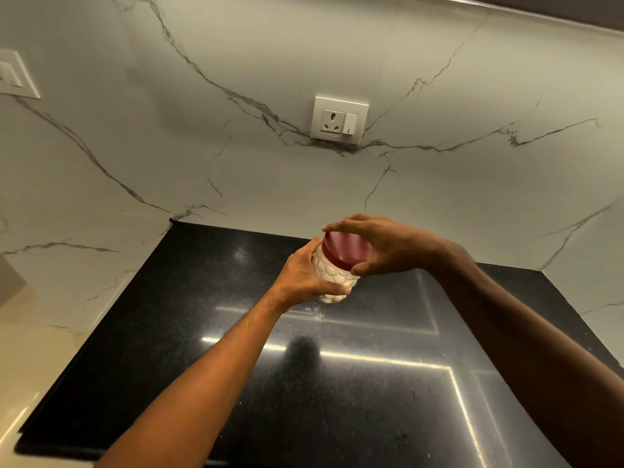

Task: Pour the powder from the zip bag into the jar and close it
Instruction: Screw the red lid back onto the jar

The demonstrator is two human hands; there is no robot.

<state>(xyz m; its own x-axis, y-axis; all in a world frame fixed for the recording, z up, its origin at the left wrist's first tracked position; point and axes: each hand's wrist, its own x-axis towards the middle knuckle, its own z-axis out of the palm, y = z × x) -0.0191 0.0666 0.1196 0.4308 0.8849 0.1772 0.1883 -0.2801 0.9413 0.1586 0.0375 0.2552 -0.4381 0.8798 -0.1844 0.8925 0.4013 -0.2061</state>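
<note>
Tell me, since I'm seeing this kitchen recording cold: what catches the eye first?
At centre, a clear bumpy plastic jar of pale powder is held above the glossy black stone counter; the left hand grips its body while the right hand grips its dark red round lid. Behind, a white wall socket sits on the veined marble wall.

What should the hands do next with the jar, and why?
Probably twist the red lid tight. The right hand already grips it on top of the jar, the left hand holds the jar's side, and the jar looks full of pale powder.
</note>
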